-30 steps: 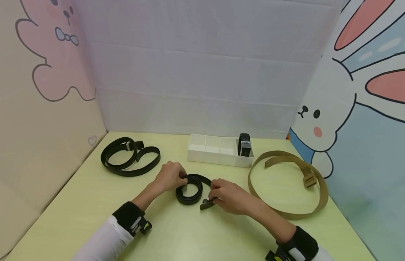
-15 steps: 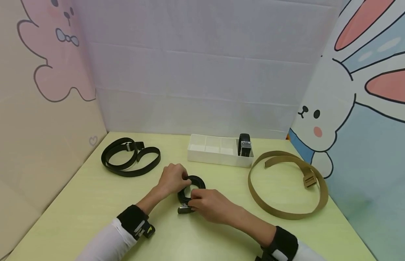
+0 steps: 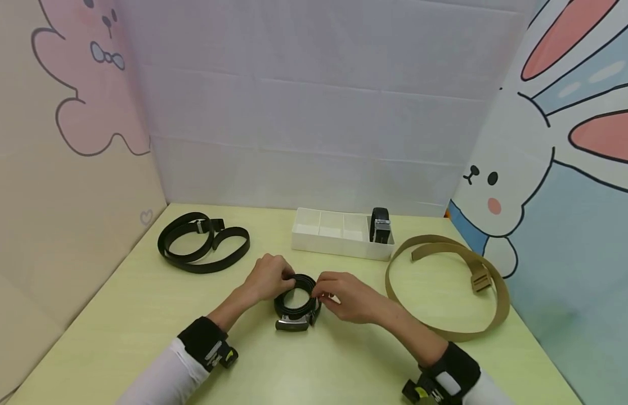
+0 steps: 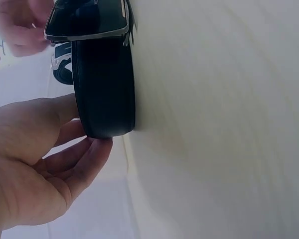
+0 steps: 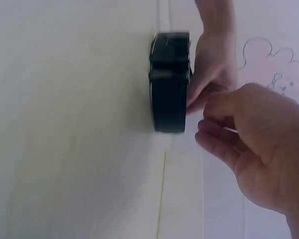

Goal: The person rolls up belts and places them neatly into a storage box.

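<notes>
Pale yellow tabletop (image 3: 364,371) is spread out beneath both hands. Toward its middle, a coiled black belt (image 3: 281,308) is set on its strap edge, with its buckle (image 3: 292,325) turned to the near side. The coil's far left is pinched by the left hand (image 3: 268,278). Nothing is seen to be gripped by the right hand (image 3: 346,298), at the coil's right: its fingers are loosely bent, and whether the strap is touched cannot be told. If the left pinch were relaxed, the turns would probably be sprung loose and the buckle pushed outward, since no tie is seen around them. Were the coil lifted unevenly, its inner turns could be slid out into a cone. At right, the tan belt (image 3: 502,306) could be dragged by the right forearm (image 3: 415,337), close by. A loose black belt (image 3: 207,268) is laid at far left. Beyond, the right-end compartment of a white tray (image 3: 339,246) is occupied by a rolled belt (image 3: 378,218), which might be toppled by a knock. White cloth (image 3: 314,112) is hung behind.
</notes>
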`<state>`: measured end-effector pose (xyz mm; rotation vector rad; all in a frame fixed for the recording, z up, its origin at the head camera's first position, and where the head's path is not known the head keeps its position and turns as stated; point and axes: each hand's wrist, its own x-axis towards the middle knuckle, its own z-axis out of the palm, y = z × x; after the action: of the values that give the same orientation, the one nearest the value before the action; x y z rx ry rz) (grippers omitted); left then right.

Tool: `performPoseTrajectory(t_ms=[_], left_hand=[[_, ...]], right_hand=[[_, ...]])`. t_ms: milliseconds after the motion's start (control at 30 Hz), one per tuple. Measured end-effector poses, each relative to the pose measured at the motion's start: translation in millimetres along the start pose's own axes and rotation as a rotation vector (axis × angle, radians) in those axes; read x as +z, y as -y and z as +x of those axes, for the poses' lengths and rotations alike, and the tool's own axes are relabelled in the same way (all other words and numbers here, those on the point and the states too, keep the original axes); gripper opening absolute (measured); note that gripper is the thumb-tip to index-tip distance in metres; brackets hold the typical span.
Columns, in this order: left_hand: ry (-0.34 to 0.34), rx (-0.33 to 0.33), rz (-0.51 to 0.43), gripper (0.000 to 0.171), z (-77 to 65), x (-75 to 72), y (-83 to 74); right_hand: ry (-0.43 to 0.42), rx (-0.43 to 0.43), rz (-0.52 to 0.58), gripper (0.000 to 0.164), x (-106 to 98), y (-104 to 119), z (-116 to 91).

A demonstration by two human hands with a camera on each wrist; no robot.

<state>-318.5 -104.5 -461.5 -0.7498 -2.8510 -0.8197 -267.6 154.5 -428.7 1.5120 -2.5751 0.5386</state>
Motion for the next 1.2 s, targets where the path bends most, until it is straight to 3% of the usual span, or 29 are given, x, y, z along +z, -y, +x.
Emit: performPoseTrajectory(t_ms=[100, 200, 367, 533, 700, 933, 1067, 1200], left_hand=[[-0.005, -0.001, -0.004, 0.011, 0.3, -0.4, -0.3], [-0.008, -0.013, -0.01, 0.012, 2.3, -0.2, -1.6], [-0.022, -0.051, -0.029, 0.012, 6.8, 0.8, -5.3], [-0.039, -0.091, -0.03, 0.009, 6.7, 2.7, -6.1], [-0.044, -0.083, -0.026, 0.01, 6.3, 4.7, -5.5], [-0.045, -0.059, -0.052, 0.007, 6.8, 8.2, -4.2], [-0.058, 0.049, -0.025, 0.017, 1.1, 1.1, -4.5], [0.012, 0.258, 0.005, 0.012, -12.2, -13.1, -7.9]], right_hand=[[0.027, 0.023, -0.102, 0.016, -3, -10, -3], [0.051, 0.011, -0.132, 0.016, 0, -15, -3], [-0.052, -0.069, -0.161, 0.014, 10, -17, 0], [-0.128, -0.154, -0.182, 0.024, 20, -20, 4], [-0.065, -0.167, -0.163, 0.031, 21, -20, 6], [0.016, -0.087, -0.14, 0.026, 23, -11, 6], [0.024, -0.051, -0.157, 0.026, 24, -8, 6], [0.033, -0.024, -0.148, 0.025, 24, -7, 7]])
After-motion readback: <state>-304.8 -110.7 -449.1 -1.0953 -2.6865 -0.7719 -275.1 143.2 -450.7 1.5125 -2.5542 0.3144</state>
